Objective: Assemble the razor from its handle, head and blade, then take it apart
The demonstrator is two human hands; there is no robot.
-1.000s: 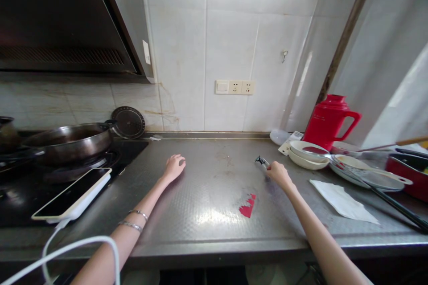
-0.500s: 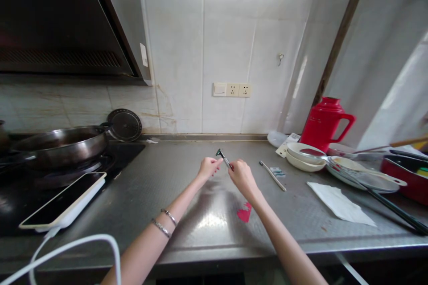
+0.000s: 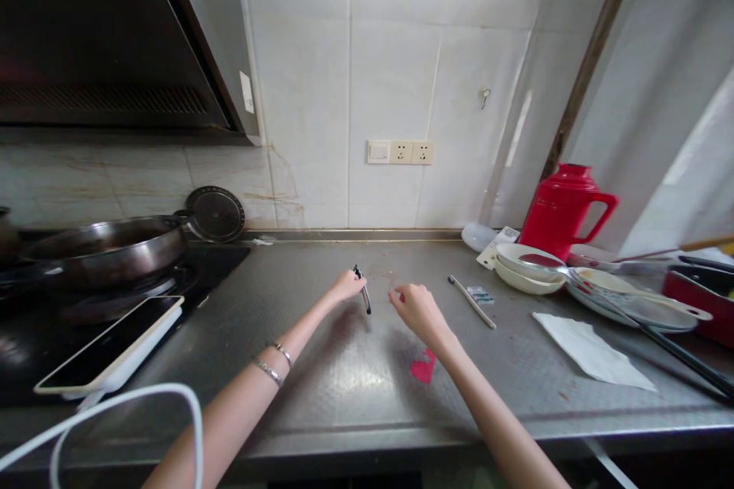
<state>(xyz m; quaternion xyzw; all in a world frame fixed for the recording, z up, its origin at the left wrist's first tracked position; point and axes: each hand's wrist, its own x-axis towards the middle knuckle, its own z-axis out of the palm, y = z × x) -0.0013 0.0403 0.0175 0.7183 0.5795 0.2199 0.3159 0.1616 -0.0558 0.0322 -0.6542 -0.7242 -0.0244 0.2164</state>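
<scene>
My left hand (image 3: 345, 287) is closed in a pinch on a thin dark metal tool (image 3: 363, 295), which hangs down from the fingers just above the steel counter (image 3: 321, 367). My right hand (image 3: 417, 307) hovers a short way to the right of it, fingers loosely apart and holding nothing. A thin metal stick (image 3: 471, 302) lies on the counter further right, with a small packet (image 3: 480, 294) beside it. A red scrap (image 3: 423, 367) lies on the counter below my right wrist.
A wok (image 3: 106, 244) sits on the stove at left, a phone (image 3: 108, 342) with a white cable (image 3: 120, 409) in front of it. At right stand a red jug (image 3: 565, 206), stacked bowls (image 3: 527, 266), plates, a paper napkin (image 3: 590, 351) and a red pot (image 3: 705, 298).
My right hand picked the tool up at the right, brought it to the middle and passed it to my left hand. The right hand has let go and drawn slightly back.
</scene>
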